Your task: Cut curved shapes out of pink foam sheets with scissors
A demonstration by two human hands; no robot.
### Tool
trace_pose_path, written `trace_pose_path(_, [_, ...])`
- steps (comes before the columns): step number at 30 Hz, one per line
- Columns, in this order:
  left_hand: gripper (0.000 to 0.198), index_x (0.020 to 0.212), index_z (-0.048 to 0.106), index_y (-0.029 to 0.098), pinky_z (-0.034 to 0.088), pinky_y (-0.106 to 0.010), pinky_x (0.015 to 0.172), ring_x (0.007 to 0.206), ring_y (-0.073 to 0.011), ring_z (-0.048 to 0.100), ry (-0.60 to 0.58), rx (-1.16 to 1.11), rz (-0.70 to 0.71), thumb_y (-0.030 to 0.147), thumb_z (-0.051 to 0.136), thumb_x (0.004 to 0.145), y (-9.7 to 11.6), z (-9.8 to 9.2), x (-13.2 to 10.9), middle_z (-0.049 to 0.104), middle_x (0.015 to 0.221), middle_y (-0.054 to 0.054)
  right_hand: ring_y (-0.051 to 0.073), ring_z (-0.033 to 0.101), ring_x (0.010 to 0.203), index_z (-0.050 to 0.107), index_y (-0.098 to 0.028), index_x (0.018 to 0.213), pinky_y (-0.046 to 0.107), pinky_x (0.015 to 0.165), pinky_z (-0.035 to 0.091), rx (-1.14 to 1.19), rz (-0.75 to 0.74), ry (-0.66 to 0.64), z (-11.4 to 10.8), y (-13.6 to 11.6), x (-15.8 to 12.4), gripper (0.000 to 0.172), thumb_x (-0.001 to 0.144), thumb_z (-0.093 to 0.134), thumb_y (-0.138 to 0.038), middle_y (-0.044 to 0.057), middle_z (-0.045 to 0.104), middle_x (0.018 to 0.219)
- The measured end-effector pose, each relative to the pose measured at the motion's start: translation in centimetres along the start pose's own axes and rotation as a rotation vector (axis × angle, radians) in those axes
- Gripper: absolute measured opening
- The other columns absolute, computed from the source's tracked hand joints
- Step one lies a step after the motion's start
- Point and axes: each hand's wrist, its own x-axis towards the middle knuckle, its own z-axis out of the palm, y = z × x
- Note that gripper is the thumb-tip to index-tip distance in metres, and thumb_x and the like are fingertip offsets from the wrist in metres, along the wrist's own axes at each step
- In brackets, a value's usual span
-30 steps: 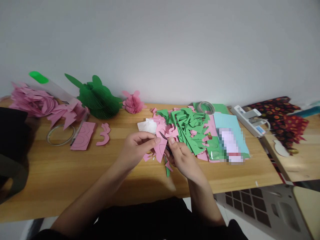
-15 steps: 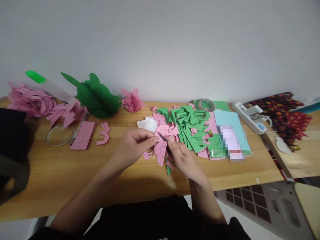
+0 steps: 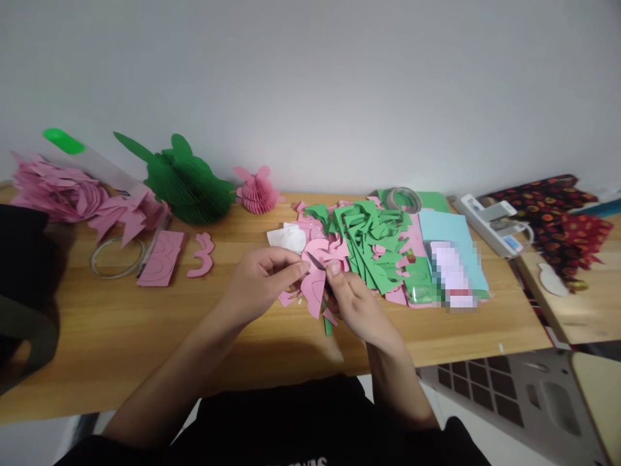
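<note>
Between my hands is a pink paper piece [image 3: 314, 290] with a drawn curve on it. My left hand [image 3: 266, 283] pinches its upper left edge between thumb and fingers. My right hand [image 3: 354, 299] is closed around small scissors [image 3: 316, 262], whose dark blades point up and left across the pink paper; their handles are hidden in the fingers. Behind and right of the hands lies a heap of green paper scraps [image 3: 371, 243] mixed with pink ones. A folded pink paper with drawn outlines [image 3: 162, 259] and a cut wavy pink piece [image 3: 201, 254] lie to the left.
At the back left stand a green paper honeycomb shape [image 3: 189, 188], a small pink one [image 3: 258, 193] and bunched pink paper [image 3: 58, 191]. Tape rolls [image 3: 404, 200], light blue paper [image 3: 451, 239], a blurred-out object [image 3: 453, 275] and a white power strip [image 3: 490, 226] are on the right.
The view has shifted slightly. Both hands keep nearly the same pose, with the blades still at the pink paper.
</note>
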Motion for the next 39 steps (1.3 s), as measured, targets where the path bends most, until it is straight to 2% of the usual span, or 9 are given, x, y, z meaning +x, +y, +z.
trace_pose_path(14, [0.02,0.058,0.065,0.016,0.043,-0.021,0.053,0.054,-0.0105,0.052,0.005,-0.012,0.005,0.025,0.065,0.076,-0.5,0.1,0.0,0.06,0.055,0.002,0.01,0.033,0.044,0.038,-0.021,0.057,0.028,0.046,0.026,-0.085,-0.009,0.018,-0.1,0.1,-0.1,0.057,0.099,0.025,-0.058,-0.005,0.038,0.05])
trace_pose_path(21, [0.011,0.064,0.071,0.017,0.048,-0.021,0.056,0.058,-0.0114,0.059,0.172,-0.127,0.067,0.023,0.071,0.073,-1.0,-0.8,0.3,0.067,0.06,0.001,0.01,0.032,0.045,0.036,-0.022,0.057,0.027,0.048,0.028,0.01,0.003,-0.05,-0.1,0.0,-0.8,0.055,0.101,0.027,-0.054,-0.005,0.033,0.051])
trace_pose_path(25, [0.005,0.066,0.072,0.018,0.05,-0.021,0.058,0.058,-0.0108,0.061,0.203,-0.264,0.05,0.02,0.073,0.07,-1.1,-1.3,0.2,0.069,0.061,0.002,0.01,0.029,0.046,0.034,-0.022,0.058,0.027,0.047,0.025,0.085,0.011,-0.001,-0.5,0.9,-1.4,0.052,0.101,0.03,-0.052,-0.006,0.029,0.052])
trace_pose_path(29, [0.006,0.065,0.072,0.018,0.05,-0.022,0.057,0.057,-0.011,0.06,0.173,-0.28,0.018,0.021,0.073,0.07,-1.1,-1.1,0.1,0.068,0.059,0.001,0.01,0.027,0.046,0.035,-0.022,0.058,0.027,0.046,0.023,0.095,-0.009,0.008,-0.8,1.4,-1.6,0.052,0.101,0.031,-0.051,-0.007,0.027,0.052])
trace_pose_path(36, [0.015,0.064,0.071,0.019,0.048,-0.021,0.055,0.054,-0.0109,0.058,0.056,-0.181,0.053,0.023,0.068,0.077,-0.7,-0.6,-0.4,0.065,0.054,0.002,0.01,0.028,0.046,0.036,-0.022,0.059,0.027,0.046,0.024,0.085,-0.034,-0.052,-0.3,0.3,-1.1,0.052,0.102,0.027,-0.049,-0.006,0.031,0.053])
trace_pose_path(39, [0.015,0.063,0.07,0.018,0.047,-0.019,0.053,0.053,-0.0101,0.057,0.054,-0.149,0.052,0.022,0.068,0.077,-0.4,-0.3,-0.7,0.065,0.054,0.002,0.01,0.026,0.045,0.038,-0.021,0.059,0.027,0.045,0.023,0.097,-0.027,-0.057,-0.2,0.0,-1.0,0.053,0.102,0.027,-0.051,-0.006,0.032,0.053])
